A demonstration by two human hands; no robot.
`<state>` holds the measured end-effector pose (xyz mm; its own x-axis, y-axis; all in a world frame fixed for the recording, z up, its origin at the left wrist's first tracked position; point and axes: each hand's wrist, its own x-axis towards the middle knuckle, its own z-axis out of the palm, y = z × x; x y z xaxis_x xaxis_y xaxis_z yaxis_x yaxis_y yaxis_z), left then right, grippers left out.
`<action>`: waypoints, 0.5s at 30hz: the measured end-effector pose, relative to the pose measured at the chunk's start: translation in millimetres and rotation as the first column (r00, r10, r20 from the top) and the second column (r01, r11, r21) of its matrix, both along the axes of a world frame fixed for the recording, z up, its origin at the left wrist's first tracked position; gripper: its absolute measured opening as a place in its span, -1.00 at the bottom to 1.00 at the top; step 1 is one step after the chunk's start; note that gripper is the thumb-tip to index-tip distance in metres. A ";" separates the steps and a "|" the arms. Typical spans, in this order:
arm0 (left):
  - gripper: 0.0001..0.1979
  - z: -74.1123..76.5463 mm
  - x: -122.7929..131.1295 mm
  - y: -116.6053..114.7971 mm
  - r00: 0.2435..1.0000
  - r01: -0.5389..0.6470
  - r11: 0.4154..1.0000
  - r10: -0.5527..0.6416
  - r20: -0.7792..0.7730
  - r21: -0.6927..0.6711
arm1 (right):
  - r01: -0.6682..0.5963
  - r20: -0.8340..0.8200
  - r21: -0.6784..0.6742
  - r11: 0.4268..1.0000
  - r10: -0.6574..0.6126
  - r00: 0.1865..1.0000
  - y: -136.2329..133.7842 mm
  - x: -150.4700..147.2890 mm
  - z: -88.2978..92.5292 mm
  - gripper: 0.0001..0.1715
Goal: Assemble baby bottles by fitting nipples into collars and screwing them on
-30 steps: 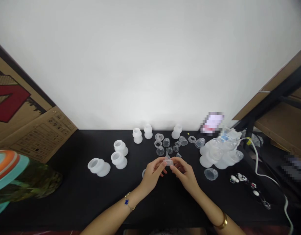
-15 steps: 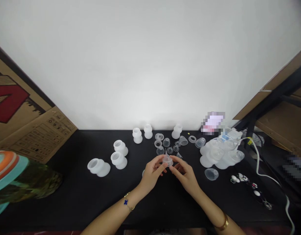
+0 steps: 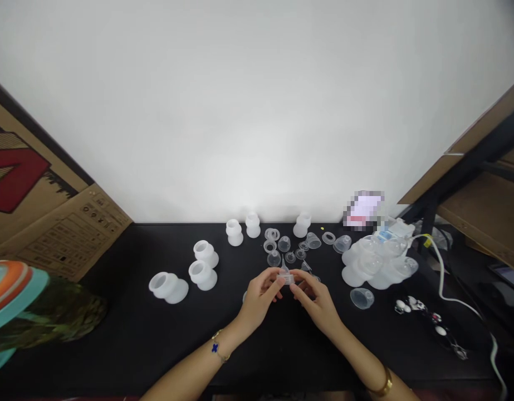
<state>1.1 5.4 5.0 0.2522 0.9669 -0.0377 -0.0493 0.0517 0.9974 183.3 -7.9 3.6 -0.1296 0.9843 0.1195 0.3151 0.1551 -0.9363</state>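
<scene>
Got my left hand [image 3: 262, 291] and right hand [image 3: 316, 298] pinching a clear spouted piece [image 3: 285, 277], greenish stuff [image 3: 75, 316] in lower-left jar [image 3: 38, 281].

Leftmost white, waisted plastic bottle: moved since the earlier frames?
No; the leftmost white, waisted plastic bottle holds its place against the brown cardboard box.

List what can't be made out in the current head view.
Head view:
Clear piece: sides partly covered by the left hand and right hand.
Clear item beside the left hand: mostly hidden behind it, full shape unknown.
Screen near the wall: contents pixelated.
Jar: cut off by the left edge.
Carton: fine print too small to read.
</scene>
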 end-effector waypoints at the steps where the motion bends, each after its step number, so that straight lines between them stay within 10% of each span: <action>1: -0.60 0.2 -0.4 -0.1 1.000 -0.013 1.000 0.013 -0.013 -0.005 | -0.007 0.003 -0.002 1.000 0.007 1.000 -0.2 0.0 0.0 -0.56; 15: -0.62 10.9 -0.7 -1.0 0.987 -0.051 0.994 0.065 -0.150 0.098 | -0.039 0.045 0.026 0.999 0.038 0.998 -1.0 -2.5 5.3 -0.49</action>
<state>0.4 4.4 15.9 0.1937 0.9809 0.0201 0.1035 -0.0408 0.9938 180.8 -8.9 8.9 -0.1728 0.9751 0.1388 0.3501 0.1926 -0.9167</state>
